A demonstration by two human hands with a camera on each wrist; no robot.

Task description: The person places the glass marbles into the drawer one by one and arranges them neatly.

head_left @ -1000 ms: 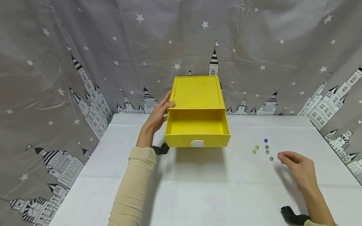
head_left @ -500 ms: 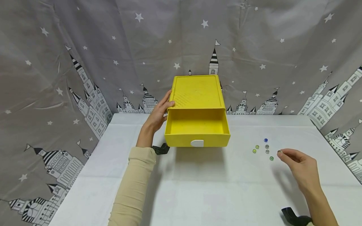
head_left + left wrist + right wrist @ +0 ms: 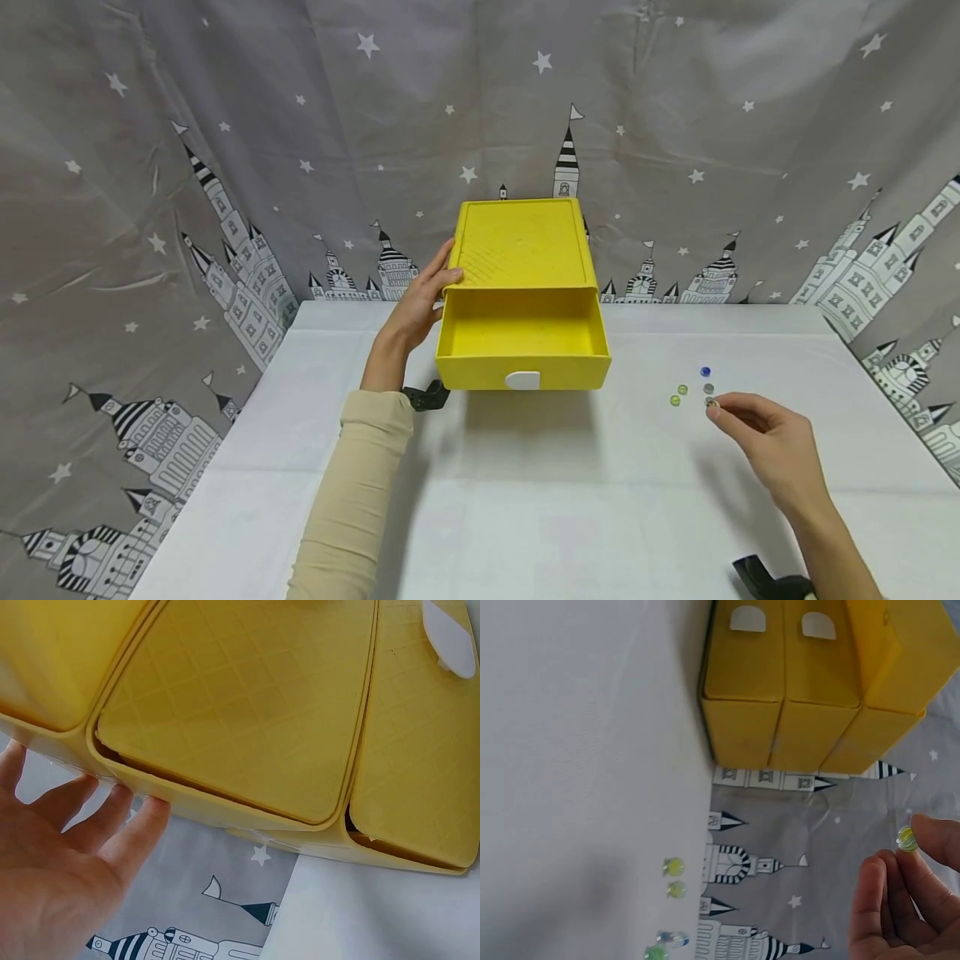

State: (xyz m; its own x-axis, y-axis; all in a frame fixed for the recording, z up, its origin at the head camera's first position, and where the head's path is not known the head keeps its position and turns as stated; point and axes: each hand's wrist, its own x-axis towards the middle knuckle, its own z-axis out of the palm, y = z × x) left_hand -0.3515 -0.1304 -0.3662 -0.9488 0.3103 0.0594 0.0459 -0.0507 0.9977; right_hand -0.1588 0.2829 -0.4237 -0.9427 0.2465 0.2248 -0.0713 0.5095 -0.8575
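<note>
A yellow drawer unit [image 3: 525, 246] stands at the back centre, its top drawer [image 3: 522, 373] pulled out. My left hand [image 3: 416, 308] lies against the unit's left side, thumb on the top edge; in the left wrist view its fingers [image 3: 142, 832] are nearly straight and touch the side. My right hand [image 3: 776, 450] pinches a yellow-green glass marble [image 3: 906, 838] between thumb and fingers, above the white table on the right. Beyond the fingertips lie a blue marble [image 3: 705, 372], a greyish marble [image 3: 708, 388] and two yellow-green marbles [image 3: 678, 395].
Two lower drawers [image 3: 744, 667] with white handles are closed. A white cloth [image 3: 525, 525] covers the table. Behind it hangs a grey curtain [image 3: 300, 108] with stars and castles. A green marble [image 3: 656, 952] lies at the bottom edge of the right wrist view.
My right hand has moved left with the pinched marble, over the loose marbles, and now covers where the green one lay. The left hand and drawer unit stay in place.
</note>
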